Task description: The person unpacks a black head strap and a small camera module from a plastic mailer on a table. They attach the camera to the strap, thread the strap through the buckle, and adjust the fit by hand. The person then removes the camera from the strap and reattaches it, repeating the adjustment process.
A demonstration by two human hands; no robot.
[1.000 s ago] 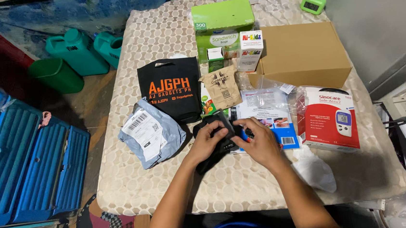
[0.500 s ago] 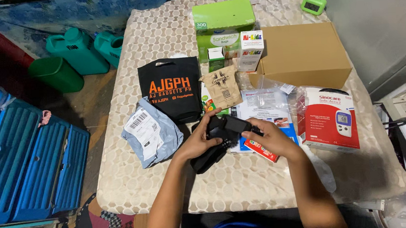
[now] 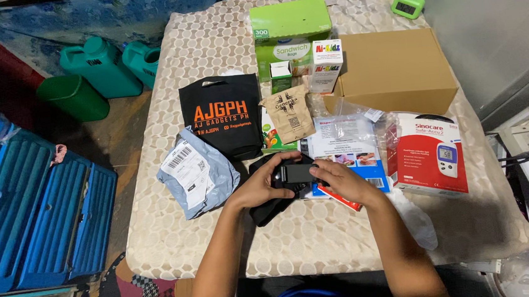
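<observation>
My left hand (image 3: 260, 188) and my right hand (image 3: 341, 182) together hold a small black device (image 3: 296, 173) just above the table, over a black pouch (image 3: 269, 205) that lies under them. The left hand grips the device's left side; the right hand's fingers close on its right end. A red-edged flat packet (image 3: 339, 197) lies under my right hand. A grey shipping bag with a white label (image 3: 194, 170) lies left of my left hand.
On the patterned tablecloth (image 3: 309, 239) lie a black tote bag (image 3: 221, 115), a brown paper pouch (image 3: 291, 115), a green box (image 3: 292, 34), a cardboard box (image 3: 395, 70), a red and white meter box (image 3: 427, 154) and a leaflet in plastic (image 3: 346, 137). Blue crates (image 3: 23, 205) and green jugs (image 3: 102, 68) stand left.
Both hands have lifted the black device a little away from me, off the pouch. My right hand has slid along it toward its right end.
</observation>
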